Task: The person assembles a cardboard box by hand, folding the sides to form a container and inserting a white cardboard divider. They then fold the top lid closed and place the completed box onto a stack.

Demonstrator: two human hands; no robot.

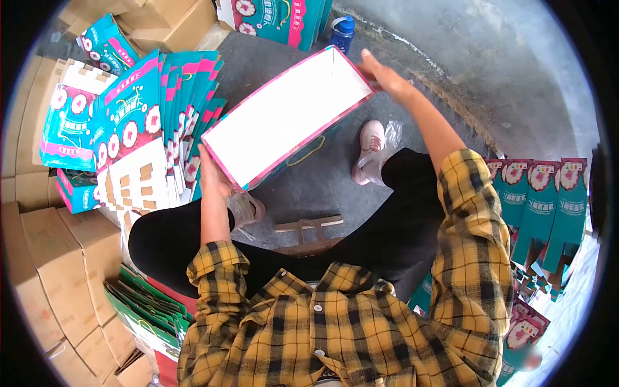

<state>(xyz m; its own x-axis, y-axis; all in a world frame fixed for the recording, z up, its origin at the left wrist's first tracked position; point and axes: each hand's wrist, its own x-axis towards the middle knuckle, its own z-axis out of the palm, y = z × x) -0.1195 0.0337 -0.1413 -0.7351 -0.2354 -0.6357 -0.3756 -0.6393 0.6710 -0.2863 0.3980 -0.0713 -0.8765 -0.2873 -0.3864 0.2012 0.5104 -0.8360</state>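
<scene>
Box-forming on the floor (464, 64): you hold one box (284, 116) open, its white inside facing you.
Left of the box stands the stack of flat boxes (155, 122). Your left hand (216, 177) clasps the box's near corner; your right hand (385, 76), fingers together, pinches its far edge. Beyond the box stands a bottle (343, 32). You seem to be squaring it up; next calls for a firm hold on both ends.

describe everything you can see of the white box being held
The box looks like printed cardboard: a wide rectangle, plain white face toward the camera, pink rim, teal outside showing along its lower edge, where a yellowish cord loop hangs. It is held tilted over the floor. The left hand grips its near left corner; the right hand lies on its far right corner.
</scene>
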